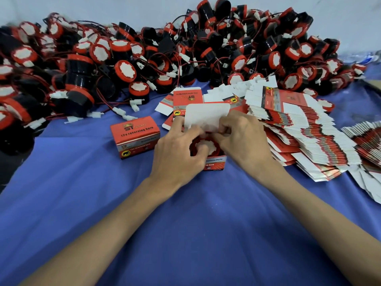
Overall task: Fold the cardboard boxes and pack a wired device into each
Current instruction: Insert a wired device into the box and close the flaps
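A small red cardboard box (214, 162) is gripped at its open mouth by the curled fingers of the left hand (179, 153) and pinched at the rim by the right hand (243, 137); whether a side tab or the wire is pinched cannot be told. A round black wired device with a red rim (203, 146) is seated inside, and the white lid flap (208, 114) is raised, not yet tucked. One closed red printed box (135, 137) is set at 9 o'clock, its contents hidden. Much is judged left: a heap of black-and-red wired devices (123, 58) is piled from 10 to 1 o'clock, and stacks of flat red-and-white cartons (305, 133) are fanned at 3 o'clock on the blue cloth (185, 223).
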